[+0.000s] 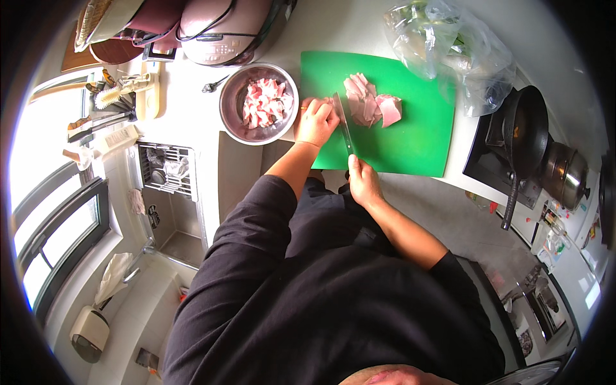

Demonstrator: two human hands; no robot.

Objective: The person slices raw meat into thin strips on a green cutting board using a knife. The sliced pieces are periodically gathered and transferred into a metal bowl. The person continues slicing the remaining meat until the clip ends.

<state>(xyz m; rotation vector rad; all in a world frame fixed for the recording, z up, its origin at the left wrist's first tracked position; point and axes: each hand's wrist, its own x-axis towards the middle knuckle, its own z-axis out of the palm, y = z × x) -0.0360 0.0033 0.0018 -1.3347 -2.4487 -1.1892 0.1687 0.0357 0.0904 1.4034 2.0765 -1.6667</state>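
My right hand (364,183) grips the handle of a kitchen knife (344,124), its blade pointing away from me over the green cutting board (409,144). Right beside the blade, my left hand (315,122) has its fingers curled down at the board's left edge. It holds what looks like a piece of raw meat (308,101), mostly hidden under the fingers. To the right of the knife lie a pile of thin raw meat slices (362,101) and a thicker chunk of meat (389,110). A steel bowl (232,126) left of my hand contains cut pale-pink meat pieces (265,103).
A pink rice cooker (221,31) stands behind the bowl. Clear plastic bags with greens (452,43) overlap the board's far right corner. A black wok (527,130) sits on the stove at right, near a steel pot (564,175). The sink (180,245) is at left.
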